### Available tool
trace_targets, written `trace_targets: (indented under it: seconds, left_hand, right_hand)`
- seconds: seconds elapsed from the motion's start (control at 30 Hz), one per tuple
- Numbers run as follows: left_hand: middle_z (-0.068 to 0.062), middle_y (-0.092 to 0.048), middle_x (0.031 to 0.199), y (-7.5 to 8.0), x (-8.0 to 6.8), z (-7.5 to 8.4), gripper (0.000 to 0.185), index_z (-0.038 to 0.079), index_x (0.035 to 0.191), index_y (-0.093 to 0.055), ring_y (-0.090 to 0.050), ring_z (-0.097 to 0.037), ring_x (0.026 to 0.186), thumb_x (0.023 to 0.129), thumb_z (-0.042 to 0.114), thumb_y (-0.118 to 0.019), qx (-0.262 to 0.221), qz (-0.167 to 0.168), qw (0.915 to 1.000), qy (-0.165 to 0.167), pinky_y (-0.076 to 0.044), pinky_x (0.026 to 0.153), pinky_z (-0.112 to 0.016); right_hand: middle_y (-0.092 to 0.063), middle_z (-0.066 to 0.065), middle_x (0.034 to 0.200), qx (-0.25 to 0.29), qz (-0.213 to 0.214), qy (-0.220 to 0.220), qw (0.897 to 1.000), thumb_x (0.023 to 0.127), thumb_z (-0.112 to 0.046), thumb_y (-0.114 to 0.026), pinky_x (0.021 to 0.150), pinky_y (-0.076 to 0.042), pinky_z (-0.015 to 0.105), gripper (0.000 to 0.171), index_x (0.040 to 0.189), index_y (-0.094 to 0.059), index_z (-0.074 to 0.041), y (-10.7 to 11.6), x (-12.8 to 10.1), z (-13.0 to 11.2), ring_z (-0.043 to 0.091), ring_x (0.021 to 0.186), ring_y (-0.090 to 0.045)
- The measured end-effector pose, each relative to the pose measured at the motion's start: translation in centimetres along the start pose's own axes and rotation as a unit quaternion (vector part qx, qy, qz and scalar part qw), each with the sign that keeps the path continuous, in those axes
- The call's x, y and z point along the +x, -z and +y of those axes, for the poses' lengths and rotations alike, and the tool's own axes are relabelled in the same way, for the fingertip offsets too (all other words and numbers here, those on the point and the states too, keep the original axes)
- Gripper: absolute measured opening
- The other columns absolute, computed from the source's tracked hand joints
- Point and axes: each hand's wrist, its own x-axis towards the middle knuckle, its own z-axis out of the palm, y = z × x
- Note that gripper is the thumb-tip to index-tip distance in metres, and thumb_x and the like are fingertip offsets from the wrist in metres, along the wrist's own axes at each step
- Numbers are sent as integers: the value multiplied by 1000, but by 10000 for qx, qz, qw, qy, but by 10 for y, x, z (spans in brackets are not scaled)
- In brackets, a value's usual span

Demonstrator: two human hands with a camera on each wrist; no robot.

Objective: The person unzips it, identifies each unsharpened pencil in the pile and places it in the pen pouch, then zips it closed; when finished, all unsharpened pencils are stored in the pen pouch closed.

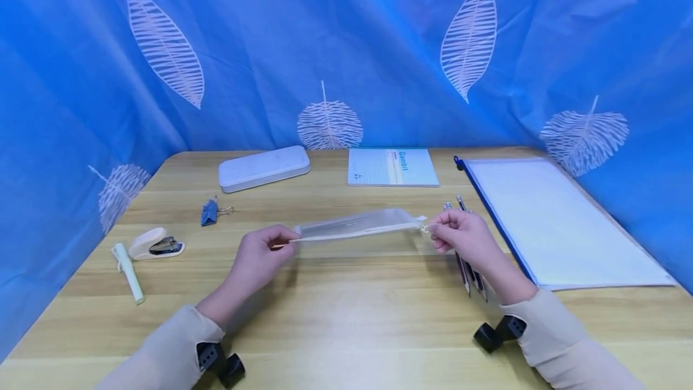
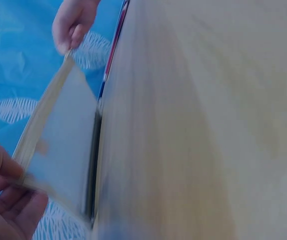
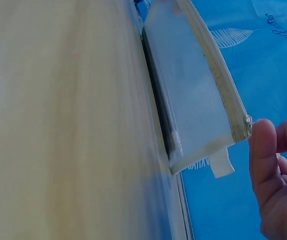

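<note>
A translucent zip pouch [image 1: 365, 222] with a pale zipper is stretched between my hands above the table. My left hand [image 1: 263, 259] pinches its left end at the zipper corner. At the other end, the fingertips of my right hand [image 1: 467, 241] pinch the zipper pull [image 3: 249, 126]. The right wrist view shows a small white tab [image 3: 221, 163] hanging from the pouch's end. In both wrist views a dark strip runs along the pouch's lower edge. Several pencils [image 1: 470, 272] lie on the table beneath my right hand, which partly hides them.
To the right lies a clear folder with a blue edge [image 1: 563, 221]. A notebook [image 1: 393, 167] and a white case [image 1: 264, 168] lie at the back. On the left are a blue binder clip [image 1: 209, 213], a stapler [image 1: 157, 244] and a pale green pen [image 1: 129, 274].
</note>
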Motion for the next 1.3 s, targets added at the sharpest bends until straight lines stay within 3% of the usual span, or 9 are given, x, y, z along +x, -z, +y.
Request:
trace_targets:
  seconds: [0.23,0.33,0.43,0.57,0.73,0.83,1.07,1.3]
  left_hand:
    - [-12,-68,90,7,4,-3,14,5,86,-72,-57,-14,70,79,-2,-62,218,2,9980,-595,-48,54,-19]
    - [-12,-69,91,8,6,-5,14,5,90,-72,-58,-14,73,81,0,-63,220,-16,9989,-425,-50,58,-18]
    - [-13,-68,97,8,9,-8,16,4,98,-71,-60,-15,81,83,4,-64,95,-11,9999,-56,-51,65,-18]
    - [-17,-65,109,7,16,-13,25,0,108,-66,-61,-17,94,83,5,-65,-598,-102,9973,420,-52,75,-19]
    - [-20,-61,116,1,25,-22,32,-4,114,-61,-60,-7,91,82,2,-64,-1597,53,9827,939,-51,77,-18]
    - [-19,-60,118,-5,32,-26,33,-4,116,-60,-59,-6,91,83,1,-63,-1751,158,9787,1063,-50,77,-16]
    - [-20,-54,128,-19,46,-32,37,-3,121,-55,-52,-21,116,85,-5,-57,-2087,236,9680,1372,-47,83,-13]
    - [-21,-51,131,-27,53,-37,38,-5,123,-53,-47,-25,123,85,-7,-55,-2190,257,9646,1446,-43,97,-27]
  right_hand:
    - [-59,23,80,-166,-251,157,9994,90,-9,-56,59,-55,28,16,92,-54,7,7,-6,3,13,63,-59]
    - [-60,18,80,-558,-330,310,9974,90,-12,-58,60,-54,27,16,91,-55,4,7,-7,6,14,65,-58]
    - [-61,12,80,-873,-343,559,9940,89,-15,-62,55,-49,24,15,90,-59,-1,4,-4,8,12,63,-53]
    - [-64,9,87,-925,-250,644,9933,85,-17,-66,52,-43,22,13,88,-63,-4,-2,3,8,10,63,-49]
    - [-66,10,99,-738,-183,167,9970,83,-16,-68,64,-49,26,15,90,-65,-3,-7,13,12,15,78,-55]
    - [-64,11,104,-454,-163,-271,9985,83,-17,-68,72,-49,28,19,94,-65,-2,-9,20,17,17,87,-56]
    - [-60,15,114,697,-26,-1044,9921,81,-8,-68,79,-52,22,24,102,-63,2,-16,36,31,11,86,-61]
    - [-54,18,122,901,86,-1287,9875,83,-7,-65,83,-51,22,25,106,-61,2,-21,44,39,17,100,-58]
